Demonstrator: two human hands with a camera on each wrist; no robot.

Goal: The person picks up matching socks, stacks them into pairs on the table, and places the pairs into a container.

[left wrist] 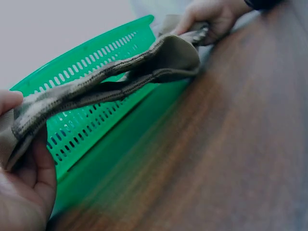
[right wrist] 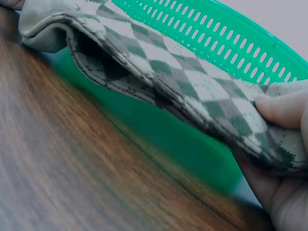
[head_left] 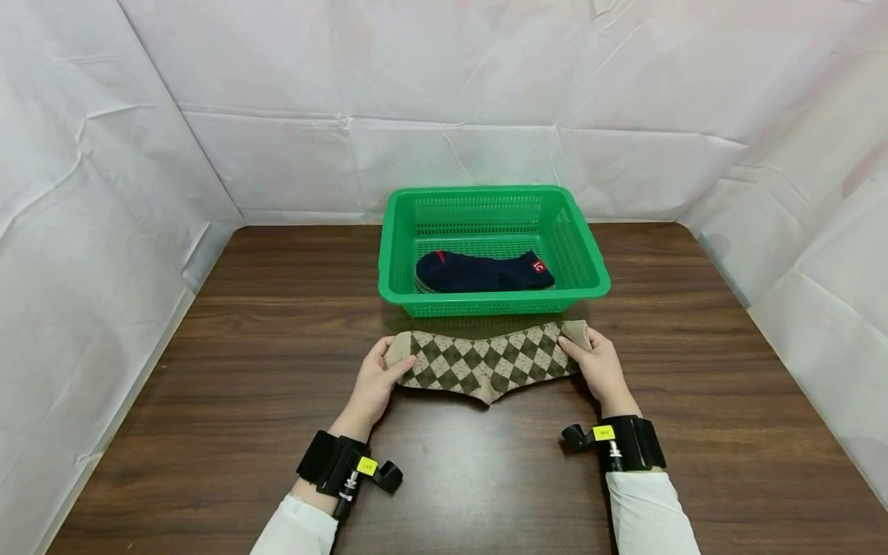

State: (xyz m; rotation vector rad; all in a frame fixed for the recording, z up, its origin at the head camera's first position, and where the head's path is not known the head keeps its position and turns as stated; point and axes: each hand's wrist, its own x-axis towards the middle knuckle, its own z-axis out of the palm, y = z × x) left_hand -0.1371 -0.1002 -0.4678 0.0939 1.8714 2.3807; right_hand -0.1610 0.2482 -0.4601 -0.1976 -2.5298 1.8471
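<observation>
A beige sock [head_left: 486, 361] with dark olive diamonds is stretched sideways between both hands, its heel pointing down toward the person. My left hand [head_left: 375, 379] pinches the plain beige end on the left, thumb on top and fingers beneath. At the opposite end, my right hand [head_left: 600, 366] grips the sock the same way. Both wrist views show it lifted over the table, with two layers of fabric [right wrist: 159, 89] parted along the near edge. Just beyond the sock stands a green plastic basket [head_left: 486, 301].
Inside the basket lie navy socks [head_left: 479, 274] with a red label, a paler layer showing underneath. The basket stands near the back of the dark wooden table [head_left: 277, 308]. White sheeting [head_left: 451, 92] hangs behind and at both sides.
</observation>
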